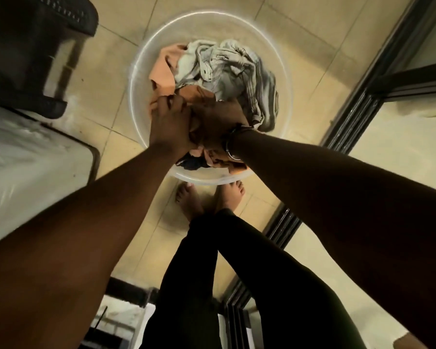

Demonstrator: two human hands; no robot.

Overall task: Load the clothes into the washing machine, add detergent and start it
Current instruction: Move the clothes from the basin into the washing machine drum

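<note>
Clearly loading has only begun: both the left hand [170, 122] and right hand [220, 122] clutch orange cloth [161, 71] in the basin [146, 49]. Next, lift it toward the washer [30, 157].

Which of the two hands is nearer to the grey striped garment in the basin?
Right. The right hand grips the orange cloth directly beside the grey striped garment. The left hand grips the same cloth further over, at the basin side away from it.
</note>
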